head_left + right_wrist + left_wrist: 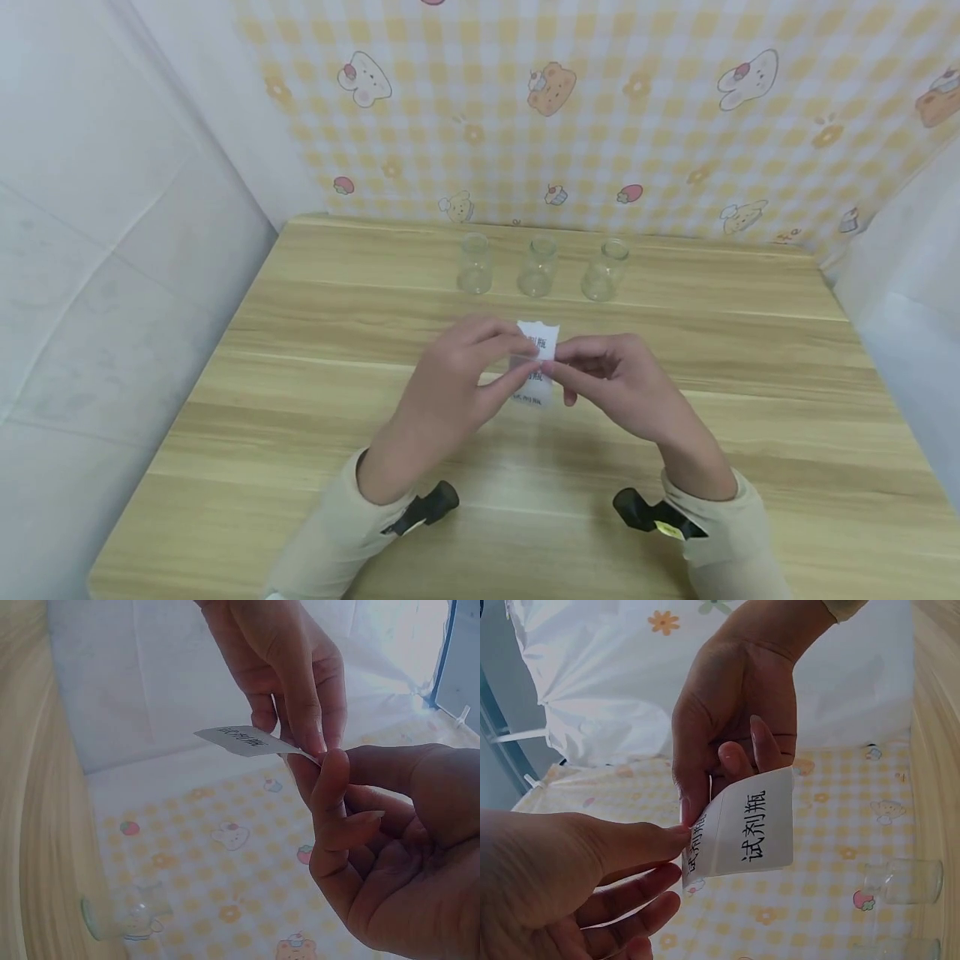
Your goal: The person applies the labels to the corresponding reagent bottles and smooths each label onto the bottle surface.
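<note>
Two pinch grips recorded: left hand (453,383) and right hand (627,383) hold the printed label sheet (754,825) between fingers and thumbs from both sides, presumably for steadiness. Sheet is above the bench (315,392), before three glass bottles (537,275) spaced apart, likely for separate access

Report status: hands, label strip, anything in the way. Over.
Left hand and right hand both pinching printed label strip. Strip held above table. Three glass jars upright beyond it, nothing seen blocking either hand.
</note>
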Available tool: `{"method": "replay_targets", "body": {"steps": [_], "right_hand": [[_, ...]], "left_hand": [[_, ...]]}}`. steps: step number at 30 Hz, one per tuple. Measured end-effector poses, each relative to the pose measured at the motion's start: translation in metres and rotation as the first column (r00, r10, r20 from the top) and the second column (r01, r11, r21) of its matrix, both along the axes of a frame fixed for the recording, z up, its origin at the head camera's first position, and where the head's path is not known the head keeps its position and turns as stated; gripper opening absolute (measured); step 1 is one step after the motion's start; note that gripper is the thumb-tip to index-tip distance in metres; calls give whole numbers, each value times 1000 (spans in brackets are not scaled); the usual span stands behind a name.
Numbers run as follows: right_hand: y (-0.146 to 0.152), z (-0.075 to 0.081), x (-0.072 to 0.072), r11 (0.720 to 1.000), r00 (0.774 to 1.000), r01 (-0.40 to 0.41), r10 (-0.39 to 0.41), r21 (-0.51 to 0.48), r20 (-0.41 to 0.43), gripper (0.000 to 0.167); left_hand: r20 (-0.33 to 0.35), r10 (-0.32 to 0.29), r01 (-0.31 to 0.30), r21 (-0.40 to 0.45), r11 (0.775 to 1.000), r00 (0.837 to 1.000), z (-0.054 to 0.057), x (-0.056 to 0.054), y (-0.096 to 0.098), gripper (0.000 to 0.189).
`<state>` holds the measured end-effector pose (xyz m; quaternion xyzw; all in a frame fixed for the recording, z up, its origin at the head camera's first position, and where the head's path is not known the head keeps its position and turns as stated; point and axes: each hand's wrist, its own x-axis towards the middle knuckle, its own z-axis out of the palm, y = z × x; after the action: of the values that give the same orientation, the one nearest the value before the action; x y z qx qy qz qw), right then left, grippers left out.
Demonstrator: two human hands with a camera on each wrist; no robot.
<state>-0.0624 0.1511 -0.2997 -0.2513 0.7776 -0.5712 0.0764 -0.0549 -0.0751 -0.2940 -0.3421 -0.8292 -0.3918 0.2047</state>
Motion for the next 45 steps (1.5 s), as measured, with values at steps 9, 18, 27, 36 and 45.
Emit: {"method": "replay_targets", "body": {"steps": [9,18,27,36,45], "right_hand": [[5,-1,1,999,995,-42,40,-20,-92,16],[8,2,-1,993,982,-116,112,-17,-149,22],[10,2,-1,989,976,-145,140,-22,-169,23],[6,-2,0,989,979,-125,110,-77,-173,20],[3,-3,-1,994,988,-83,72,-73,-137,19]], "left_hand": [[-55,-59,58,-13,998,997,-1,-4,2,10],[-94,-94,93,-17,996,991,-2,-6,0,10],[-124,-131,131,-9,991,984,-3,-8,-1,11],[-171,-121,111,-67,992,978,-2,-9,-3,8],[-230,-102,80,-103,991,968,-3,-11,-2,6]]}}
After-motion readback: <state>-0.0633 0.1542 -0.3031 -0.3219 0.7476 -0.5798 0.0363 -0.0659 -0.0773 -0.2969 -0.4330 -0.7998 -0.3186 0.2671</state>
